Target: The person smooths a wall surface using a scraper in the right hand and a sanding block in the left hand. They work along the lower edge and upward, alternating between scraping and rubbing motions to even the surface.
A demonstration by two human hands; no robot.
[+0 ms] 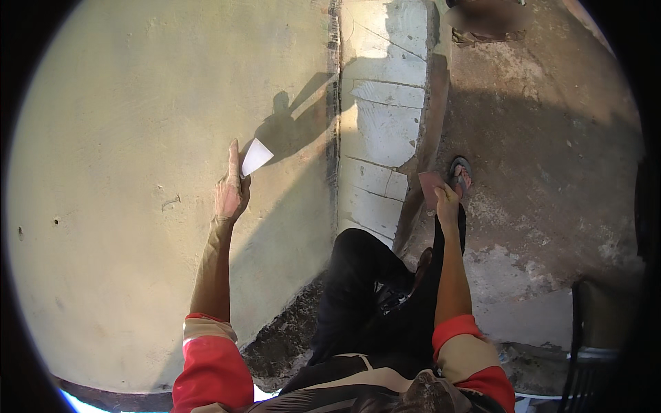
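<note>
My left hand (231, 196) holds a small white flat piece (255, 155), perhaps a blade or stiff sheet, against or just over the pale painted wall (124, 172), with its index finger stretched along it; I cannot tell whether it touches. In my right hand (446, 201) is a reddish-brown flat square (428, 184), like sandpaper, pinched between thumb and fingers above a sandalled foot (461, 170).
A cracked white tiled strip (379, 124) runs along the wall's edge beside a rough stained floor (537, 179). My dark-trousered knee (358, 261) is bent below. A dark, blurred object (485, 17) sits at the top right, and a dark railed item (595, 323) at the lower right.
</note>
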